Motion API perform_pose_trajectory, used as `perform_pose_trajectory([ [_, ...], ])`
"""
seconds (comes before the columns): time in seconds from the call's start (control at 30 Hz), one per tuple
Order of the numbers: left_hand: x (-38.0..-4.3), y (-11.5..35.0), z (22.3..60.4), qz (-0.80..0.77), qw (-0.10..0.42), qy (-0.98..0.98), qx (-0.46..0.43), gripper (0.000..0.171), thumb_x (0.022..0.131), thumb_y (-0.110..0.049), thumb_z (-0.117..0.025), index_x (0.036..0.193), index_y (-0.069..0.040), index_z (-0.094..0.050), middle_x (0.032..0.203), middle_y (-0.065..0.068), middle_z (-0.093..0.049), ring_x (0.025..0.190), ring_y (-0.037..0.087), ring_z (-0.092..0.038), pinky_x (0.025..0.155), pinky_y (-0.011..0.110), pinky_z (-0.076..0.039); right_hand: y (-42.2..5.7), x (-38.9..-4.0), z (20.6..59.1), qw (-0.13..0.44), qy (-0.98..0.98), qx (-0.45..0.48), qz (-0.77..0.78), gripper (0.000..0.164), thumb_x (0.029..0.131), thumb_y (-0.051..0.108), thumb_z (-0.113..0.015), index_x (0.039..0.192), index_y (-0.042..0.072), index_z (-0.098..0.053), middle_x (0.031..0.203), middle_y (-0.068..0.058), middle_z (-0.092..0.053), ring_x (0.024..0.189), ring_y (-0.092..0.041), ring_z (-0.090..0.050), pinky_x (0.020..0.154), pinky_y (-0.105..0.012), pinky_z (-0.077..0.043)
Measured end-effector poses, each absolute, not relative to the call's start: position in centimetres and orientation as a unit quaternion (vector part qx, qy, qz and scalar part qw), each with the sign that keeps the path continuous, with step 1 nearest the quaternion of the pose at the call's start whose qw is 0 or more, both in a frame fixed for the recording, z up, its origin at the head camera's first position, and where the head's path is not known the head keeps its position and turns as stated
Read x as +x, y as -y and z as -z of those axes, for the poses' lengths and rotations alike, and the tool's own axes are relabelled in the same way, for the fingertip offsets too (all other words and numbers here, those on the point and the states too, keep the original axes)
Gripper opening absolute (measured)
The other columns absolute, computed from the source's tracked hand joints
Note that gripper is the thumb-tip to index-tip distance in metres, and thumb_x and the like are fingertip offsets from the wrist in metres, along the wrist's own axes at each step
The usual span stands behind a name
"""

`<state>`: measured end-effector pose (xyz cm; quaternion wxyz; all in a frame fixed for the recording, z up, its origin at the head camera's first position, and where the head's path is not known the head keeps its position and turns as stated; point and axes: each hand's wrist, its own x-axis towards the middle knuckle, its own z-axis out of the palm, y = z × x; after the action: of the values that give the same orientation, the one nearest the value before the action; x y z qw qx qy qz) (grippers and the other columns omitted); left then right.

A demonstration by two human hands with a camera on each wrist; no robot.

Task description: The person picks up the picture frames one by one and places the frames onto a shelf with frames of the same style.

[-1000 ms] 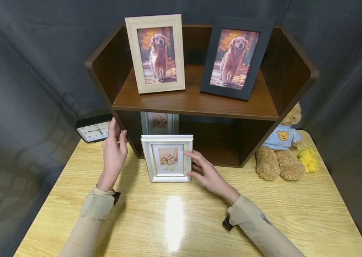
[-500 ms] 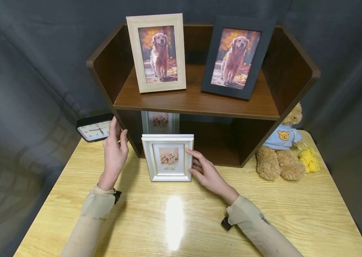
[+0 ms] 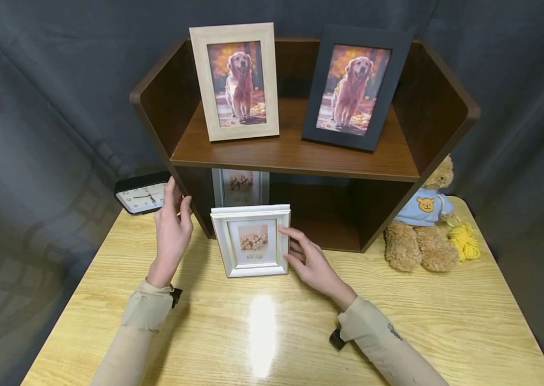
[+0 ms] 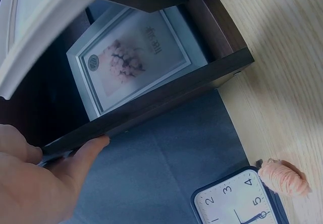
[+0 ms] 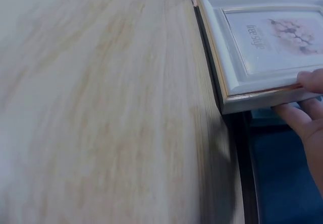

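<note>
My right hand [image 3: 315, 265] holds a white photo frame [image 3: 251, 241] by its right edge, in front of the bookshelf. The right wrist view shows a digit on the frame's front edge and other fingers underneath. My left hand [image 3: 173, 228] grips the front edge of the left side panel of the dark brown bookshelf [image 3: 296, 161]; in the left wrist view the panel [image 4: 151, 103] passes between its digits. Another photo frame [image 3: 240, 185], pale grey with a flower picture, stands in the lower compartment, its bottom part hidden behind the white one in the head view.
On the upper shelf are a cream photo frame [image 3: 204, 91] and a black one [image 3: 308, 118], both with dog pictures. Left of the bookshelf stands a black clock [image 3: 142, 197], near pink yarn [image 4: 283, 177]. A teddy bear [image 3: 419, 220] and yellow yarn [image 3: 465, 241] are at right.
Over the last half second the white photo frame has shifted slightly toward me and leans a little differently, the right hand still on its edge. My left hand stays on the bookshelf panel.
</note>
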<state>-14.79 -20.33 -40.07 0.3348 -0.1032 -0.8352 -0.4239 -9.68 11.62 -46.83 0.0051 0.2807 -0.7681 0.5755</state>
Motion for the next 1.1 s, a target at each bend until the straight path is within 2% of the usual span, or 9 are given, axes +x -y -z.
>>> perform_pose_trajectory([
  [0.3, -14.7, 20.3, 40.1, 0.423, 0.334, 0.836, -0.102, 0.054, 0.107, 0.009, -0.055, 0.159, -0.001, -0.044, 0.144, 0.026, -0.063, 0.118, 0.043, -0.069, 0.086, 0.058, -0.057, -11.5, -9.1, 46.7, 0.013, 0.766, 0.28, -0.579, 0.074, 0.096, -0.025, -0.06, 0.159, 0.009, -0.044, 0.164, -0.026, -0.04, 0.138, -0.048, -0.053, 0.104, -0.044, -0.052],
  [0.5, -14.6, 20.4, 40.1, 0.415, 0.34, 0.838, -0.1, 0.052, 0.108, 0.007, -0.056, 0.158, 0.001, -0.044, 0.139, 0.028, -0.065, 0.107, 0.044, -0.072, 0.08, 0.058, -0.057, -11.6, -8.9, 46.2, 0.037, 0.77, 0.272, -0.576, 0.078, 0.093, -0.027, -0.062, 0.159, 0.01, -0.045, 0.164, -0.025, -0.041, 0.136, -0.048, -0.054, 0.101, -0.046, -0.053],
  [0.73, -14.6, 20.5, 40.0, 0.415, 0.339, 0.839, -0.099, 0.052, 0.108, 0.007, -0.057, 0.158, 0.001, -0.044, 0.141, 0.03, -0.063, 0.115, 0.046, -0.069, 0.084, 0.06, -0.057, -12.2, -8.7, 45.0, 0.043, 0.769, 0.261, -0.582, 0.076, 0.094, -0.027, -0.062, 0.159, 0.008, -0.044, 0.163, -0.026, -0.042, 0.134, -0.049, -0.056, 0.101, -0.045, -0.054],
  [0.97, -14.7, 20.4, 40.1, 0.413, 0.344, 0.838, -0.099, 0.052, 0.107, 0.008, -0.057, 0.157, 0.002, -0.045, 0.14, 0.029, -0.064, 0.112, 0.045, -0.071, 0.08, 0.059, -0.057, -13.3, -8.7, 43.9, 0.044, 0.778, 0.234, -0.582, 0.078, 0.095, -0.027, -0.06, 0.161, 0.012, -0.043, 0.164, -0.023, -0.039, 0.135, -0.046, -0.056, 0.103, -0.044, -0.053],
  [1.1, -14.8, 20.3, 40.1, 0.42, 0.342, 0.834, -0.102, 0.052, 0.107, 0.008, -0.057, 0.157, 0.002, -0.045, 0.142, 0.029, -0.063, 0.118, 0.045, -0.068, 0.085, 0.059, -0.057, -14.0, -8.9, 43.6, 0.063, 0.78, 0.231, -0.578, 0.079, 0.094, -0.028, -0.06, 0.161, 0.009, -0.042, 0.163, -0.024, -0.04, 0.134, -0.047, -0.056, 0.102, -0.044, -0.053],
])
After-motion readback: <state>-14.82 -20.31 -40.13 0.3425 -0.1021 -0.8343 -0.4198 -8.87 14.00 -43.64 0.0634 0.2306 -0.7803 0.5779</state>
